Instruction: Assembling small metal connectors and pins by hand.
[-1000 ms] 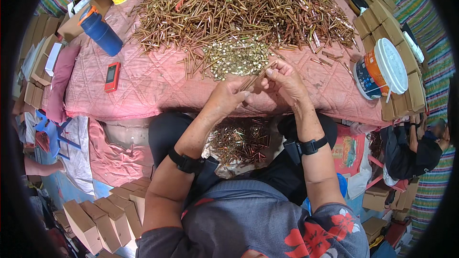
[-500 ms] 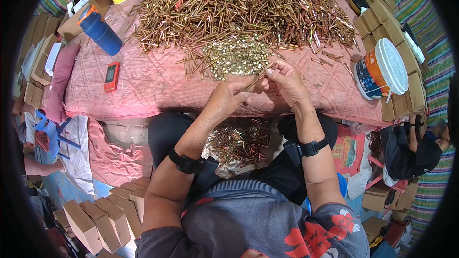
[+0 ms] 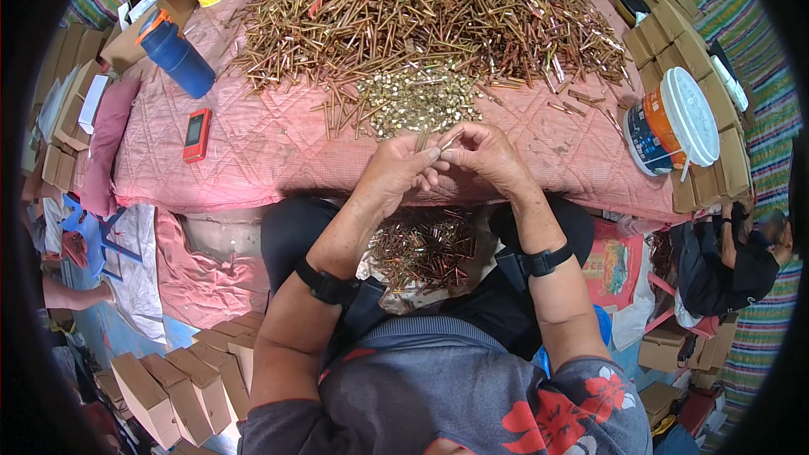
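My left hand (image 3: 394, 170) is closed around at least one slim brass-coloured bolt (image 3: 421, 141), which sticks up past the thumb. Close beside it, my right hand (image 3: 493, 156) pinches the end of another bolt (image 3: 448, 143) between thumb and fingertips. The fingers of both hands nearly meet, and they hide much of what they hold. Just beyond them lies a heap of small shiny nuts (image 3: 417, 97) on the pink quilted cover (image 3: 286, 139). Farther back a large pile of brass-coloured bolts (image 3: 421, 17) spreads across the surface.
At left are a blue bottle (image 3: 179, 59) and a red handheld device (image 3: 197, 135). A white-lidded bucket (image 3: 674, 122) stands at right beside stacked cartons (image 3: 674, 46). More bolts (image 3: 425, 248) lie below, between my knees. Another person (image 3: 733, 261) sits at far right.
My right hand has turned and come lower, its fingertips now against the left hand's. The bolt that slanted between the hands is now mostly covered, and my left hand has tipped more upright.
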Available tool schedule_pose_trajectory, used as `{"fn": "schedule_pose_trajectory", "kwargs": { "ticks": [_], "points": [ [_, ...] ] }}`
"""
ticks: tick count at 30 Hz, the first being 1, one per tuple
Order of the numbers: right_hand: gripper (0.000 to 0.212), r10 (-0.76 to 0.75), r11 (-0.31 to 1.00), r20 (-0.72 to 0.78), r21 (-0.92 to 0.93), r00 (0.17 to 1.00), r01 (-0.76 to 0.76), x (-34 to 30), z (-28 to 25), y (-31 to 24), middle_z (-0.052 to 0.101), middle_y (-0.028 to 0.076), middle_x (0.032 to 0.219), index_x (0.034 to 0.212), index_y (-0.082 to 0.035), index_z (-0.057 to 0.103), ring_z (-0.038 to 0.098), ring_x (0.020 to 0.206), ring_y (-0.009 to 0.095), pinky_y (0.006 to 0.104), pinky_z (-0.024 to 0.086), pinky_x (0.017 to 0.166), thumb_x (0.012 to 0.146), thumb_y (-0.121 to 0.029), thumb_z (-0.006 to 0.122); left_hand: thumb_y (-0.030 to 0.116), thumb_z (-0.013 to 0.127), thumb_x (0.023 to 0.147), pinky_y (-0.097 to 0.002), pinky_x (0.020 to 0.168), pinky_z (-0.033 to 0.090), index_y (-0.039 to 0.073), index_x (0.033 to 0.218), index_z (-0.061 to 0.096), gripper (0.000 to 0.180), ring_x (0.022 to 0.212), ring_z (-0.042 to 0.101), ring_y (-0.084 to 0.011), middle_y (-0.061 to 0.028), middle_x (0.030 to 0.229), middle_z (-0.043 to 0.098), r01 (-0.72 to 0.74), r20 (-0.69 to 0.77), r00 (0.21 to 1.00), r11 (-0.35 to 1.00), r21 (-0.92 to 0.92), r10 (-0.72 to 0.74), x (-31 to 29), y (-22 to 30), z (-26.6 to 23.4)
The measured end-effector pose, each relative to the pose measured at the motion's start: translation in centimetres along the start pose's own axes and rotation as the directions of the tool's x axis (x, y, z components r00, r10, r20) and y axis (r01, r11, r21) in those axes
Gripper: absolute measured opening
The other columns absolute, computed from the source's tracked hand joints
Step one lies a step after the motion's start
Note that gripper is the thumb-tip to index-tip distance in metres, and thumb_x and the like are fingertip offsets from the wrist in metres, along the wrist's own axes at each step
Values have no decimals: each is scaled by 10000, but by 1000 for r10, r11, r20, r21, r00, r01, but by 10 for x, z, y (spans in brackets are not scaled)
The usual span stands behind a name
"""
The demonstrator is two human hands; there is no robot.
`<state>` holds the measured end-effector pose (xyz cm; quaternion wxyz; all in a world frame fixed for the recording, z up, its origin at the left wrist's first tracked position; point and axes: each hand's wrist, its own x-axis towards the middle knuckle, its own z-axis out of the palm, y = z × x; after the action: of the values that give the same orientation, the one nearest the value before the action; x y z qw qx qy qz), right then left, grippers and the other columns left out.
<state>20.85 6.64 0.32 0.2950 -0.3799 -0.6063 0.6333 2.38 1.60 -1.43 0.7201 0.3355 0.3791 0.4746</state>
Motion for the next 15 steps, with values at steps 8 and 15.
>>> {"fn": "schedule_pose_trajectory", "kwargs": {
  "ticks": [8,15],
  "points": [
    [119,-139,977,-293,-196,946,83,4,-39,14,589,-6,758,934,-3,612,557,659,52,196,461,587,817,7,628,118,591,909,-168,487,449,-10,1032,578,178,587,566,-79,-92,851,650,-58,-90,995,973,-224,39,4,1,-10],
    [149,-479,553,-167,-820,862,149,8,-21,16,612,132,784,832,-17,641,609,704,285,362,482,637,720,-88,708,107,583,911,-180,491,463,-17,1059,575,193,591,567,-88,-97,843,650,-72,-83,995,976,-203,56,4,0,-11]
  ]
}}
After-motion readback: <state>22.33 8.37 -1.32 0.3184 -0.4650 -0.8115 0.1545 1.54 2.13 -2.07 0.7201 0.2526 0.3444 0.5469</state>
